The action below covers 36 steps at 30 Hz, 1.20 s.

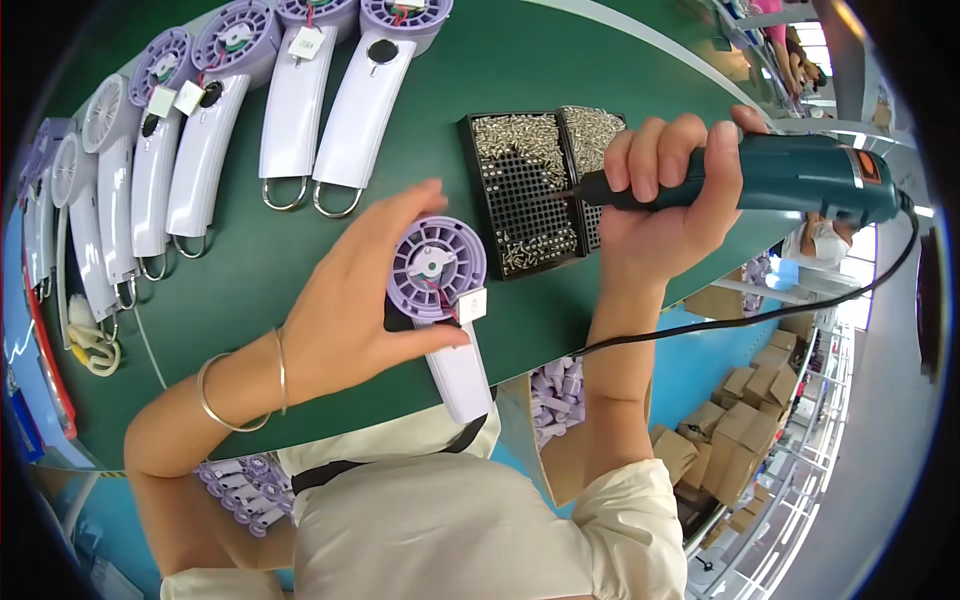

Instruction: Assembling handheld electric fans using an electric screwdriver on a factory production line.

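In the middle, an opened handheld fan (pixel 438 268) lies with its round purple head toward the far side and its white handle toward me. My left hand (pixel 350 290) steadies it, fingers along the head's left side and thumb across its neck. A small white square part on thin red wires sits at the head's lower right. My right hand (pixel 672 185) is wrapped round a dark green electric screwdriver (pixel 800 178), held level. Its bit points left, over a black screw tray (pixel 497 240) with two sections full of small silver screws. Whether a screw is on the tip, I cannot tell.
Several purple-and-white fans (pixel 290 110) with metal loops line the far left of the green table (pixel 350 232). The screwdriver's black cord (pixel 740 322) crosses over my right forearm. Cartons (pixel 740 440) stand at right; boxes of purple parts (pixel 557 400) sit below the table edge.
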Each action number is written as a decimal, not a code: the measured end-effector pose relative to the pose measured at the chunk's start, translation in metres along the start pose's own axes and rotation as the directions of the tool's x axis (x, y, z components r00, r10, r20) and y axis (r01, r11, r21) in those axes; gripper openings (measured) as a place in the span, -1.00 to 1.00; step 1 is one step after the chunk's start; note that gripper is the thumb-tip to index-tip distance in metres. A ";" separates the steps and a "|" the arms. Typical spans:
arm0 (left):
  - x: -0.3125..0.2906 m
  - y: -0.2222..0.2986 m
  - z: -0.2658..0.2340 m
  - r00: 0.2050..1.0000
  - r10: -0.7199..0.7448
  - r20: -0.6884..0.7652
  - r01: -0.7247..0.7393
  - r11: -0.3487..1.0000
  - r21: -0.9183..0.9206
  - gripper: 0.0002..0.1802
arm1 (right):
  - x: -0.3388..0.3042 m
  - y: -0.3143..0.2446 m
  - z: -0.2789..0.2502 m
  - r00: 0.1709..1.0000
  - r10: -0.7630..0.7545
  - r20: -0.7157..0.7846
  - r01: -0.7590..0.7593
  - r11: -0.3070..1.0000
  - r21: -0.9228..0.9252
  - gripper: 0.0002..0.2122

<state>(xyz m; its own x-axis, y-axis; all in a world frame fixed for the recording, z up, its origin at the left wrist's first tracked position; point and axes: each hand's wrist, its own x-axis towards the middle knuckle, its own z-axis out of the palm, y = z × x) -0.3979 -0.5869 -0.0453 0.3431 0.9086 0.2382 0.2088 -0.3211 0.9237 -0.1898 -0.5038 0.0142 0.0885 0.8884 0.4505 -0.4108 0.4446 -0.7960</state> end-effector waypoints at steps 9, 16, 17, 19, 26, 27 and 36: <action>0.009 -0.022 -0.001 0.999 -0.015 0.052 0.019 0.996 -0.087 -0.14 | -0.013 0.025 0.009 0.977 -0.094 0.189 0.109 0.991 -0.072 -0.71; 0.010 -0.021 -0.002 0.999 0.019 0.035 -0.017 0.999 -0.043 -0.15 | -0.011 0.032 0.005 0.958 -0.069 0.279 0.117 0.981 -0.158 -0.89; 0.009 -0.022 -0.002 0.999 0.017 0.033 -0.015 0.999 -0.052 -0.16 | -0.011 0.033 0.005 0.959 -0.064 0.274 0.148 0.944 -0.294 -0.86; 0.007 -0.023 -0.002 1.000 0.017 0.025 -0.015 0.999 -0.044 -0.16 | -0.011 0.035 0.006 0.961 -0.055 0.273 0.171 0.891 -0.421 -0.82; 0.005 -0.020 -0.003 1.000 0.008 -0.020 -0.009 0.999 -0.044 -0.17 | -0.014 0.018 0.008 0.951 -0.075 0.301 0.169 0.939 -0.300 -0.77; 0.004 -0.020 -0.003 1.000 -0.017 -0.016 0.017 0.999 -0.047 -0.14 | -0.015 0.016 0.010 0.948 -0.081 0.306 0.169 0.947 -0.275 -0.76; 0.004 -0.023 0.003 0.998 -0.059 -0.020 0.054 0.983 -0.173 -0.17 | -0.013 -0.032 0.040 0.930 -0.117 0.349 0.111 0.993 0.039 -0.66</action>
<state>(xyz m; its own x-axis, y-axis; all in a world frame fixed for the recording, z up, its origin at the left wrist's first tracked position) -0.3990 -0.5770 -0.0669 0.3116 0.9311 0.1896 0.0652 -0.2201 0.9733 -0.2143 -0.5342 0.0496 -0.1859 0.7339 0.6533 -0.4332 0.5355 -0.7249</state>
